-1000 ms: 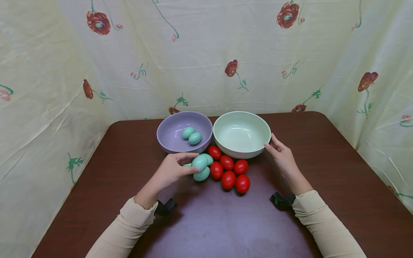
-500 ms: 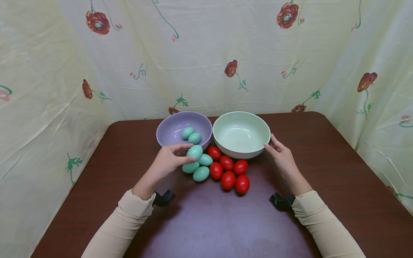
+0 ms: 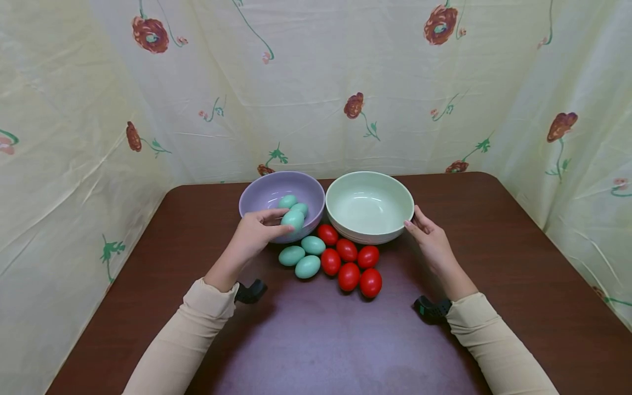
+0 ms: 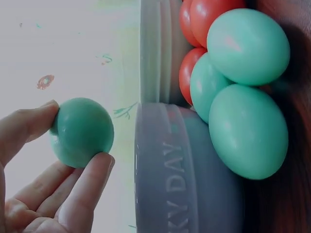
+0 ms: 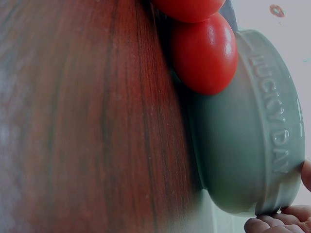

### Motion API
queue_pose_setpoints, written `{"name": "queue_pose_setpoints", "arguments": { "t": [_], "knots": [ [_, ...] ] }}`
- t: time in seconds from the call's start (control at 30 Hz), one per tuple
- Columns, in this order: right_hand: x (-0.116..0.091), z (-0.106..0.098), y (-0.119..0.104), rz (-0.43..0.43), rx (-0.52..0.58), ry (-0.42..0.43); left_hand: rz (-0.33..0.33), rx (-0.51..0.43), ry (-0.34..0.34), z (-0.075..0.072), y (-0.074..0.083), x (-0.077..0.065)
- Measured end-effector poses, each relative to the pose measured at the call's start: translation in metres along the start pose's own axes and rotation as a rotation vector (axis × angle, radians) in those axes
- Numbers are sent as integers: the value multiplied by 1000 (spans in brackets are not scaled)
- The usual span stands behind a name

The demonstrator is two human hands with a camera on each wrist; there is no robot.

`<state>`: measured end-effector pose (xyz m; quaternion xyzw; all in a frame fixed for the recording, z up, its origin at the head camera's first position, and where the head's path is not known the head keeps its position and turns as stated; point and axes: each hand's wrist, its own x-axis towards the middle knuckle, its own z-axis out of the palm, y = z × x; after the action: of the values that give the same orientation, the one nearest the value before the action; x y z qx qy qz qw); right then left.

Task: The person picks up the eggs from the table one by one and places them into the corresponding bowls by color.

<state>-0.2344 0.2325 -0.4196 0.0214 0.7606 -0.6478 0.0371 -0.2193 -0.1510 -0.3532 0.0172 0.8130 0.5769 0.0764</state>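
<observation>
Head view has the change: over the last second the left hand (image 3: 252,233) has brought a green egg (image 3: 293,220) from the cluster on the table (image 3: 316,340) up to the near rim of the purple bowl (image 3: 259,195), pinched between thumb and fingers. To my eye that puts it between two groups, the three green eggs (image 3: 307,267) left on the tabletop and the two eggs (image 3: 287,201) inside that bowl. Six red eggs (image 3: 349,276) lie beside them, unmoved. Well apart from the left, the right hand (image 3: 432,241) holds the side of the pale green bowl (image 3: 367,192), as before. Left wrist view shows the held egg higher than the purple rim and not touching it; raised lettering there reads "KY DAY", its start cut off. Right wrist view spells out "LUCKY DAY" on the pale green wall, fingertips touching near the lettering's end.
</observation>
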Motion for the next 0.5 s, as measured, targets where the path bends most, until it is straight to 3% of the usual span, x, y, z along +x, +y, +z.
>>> {"name": "queue_pose_setpoints", "arguments": {
  "t": [0.5],
  "knots": [
    [2,0,2,5,0,0,-32,2,79,-11,3,26]
  ]
}}
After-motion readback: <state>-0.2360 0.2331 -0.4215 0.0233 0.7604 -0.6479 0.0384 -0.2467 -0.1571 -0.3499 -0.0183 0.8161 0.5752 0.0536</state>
